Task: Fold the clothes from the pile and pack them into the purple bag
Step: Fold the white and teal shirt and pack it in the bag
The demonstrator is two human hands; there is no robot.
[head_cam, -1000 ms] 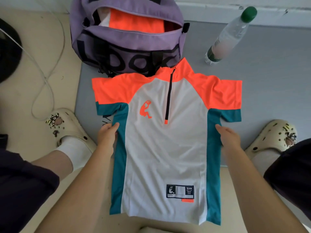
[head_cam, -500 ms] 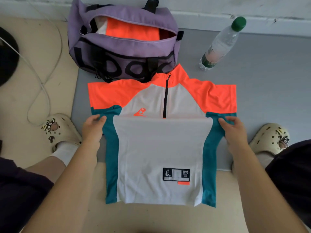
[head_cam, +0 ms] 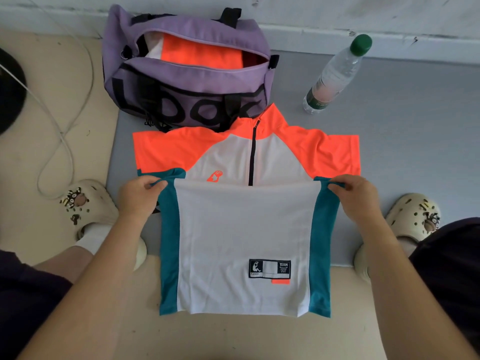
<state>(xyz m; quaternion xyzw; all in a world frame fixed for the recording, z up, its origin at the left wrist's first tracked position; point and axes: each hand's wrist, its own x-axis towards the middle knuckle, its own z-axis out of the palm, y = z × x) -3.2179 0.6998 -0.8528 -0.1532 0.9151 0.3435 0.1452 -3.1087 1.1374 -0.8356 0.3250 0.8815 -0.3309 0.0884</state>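
A white shirt [head_cam: 244, 229] with orange shoulders, teal side panels and a black front zip lies spread on the floor in front of me. My left hand [head_cam: 139, 197] pinches its left teal edge and my right hand [head_cam: 355, 196] pinches the right teal edge, lifting a fold across the chest. The purple bag [head_cam: 187, 100] stands open just beyond the collar, with folded orange and white clothing inside. No pile of clothes is in view.
A plastic water bottle [head_cam: 335, 74] with a green cap lies to the right of the bag on the grey mat [head_cam: 415, 141]. My feet in cream clogs [head_cam: 85, 203] sit either side of the shirt. A white cable [head_cam: 59, 126] loops at the left.
Both hands have taken hold of the shirt's side edges and raised a fold over the chest, hiding the lower zip and most of the orange logo.
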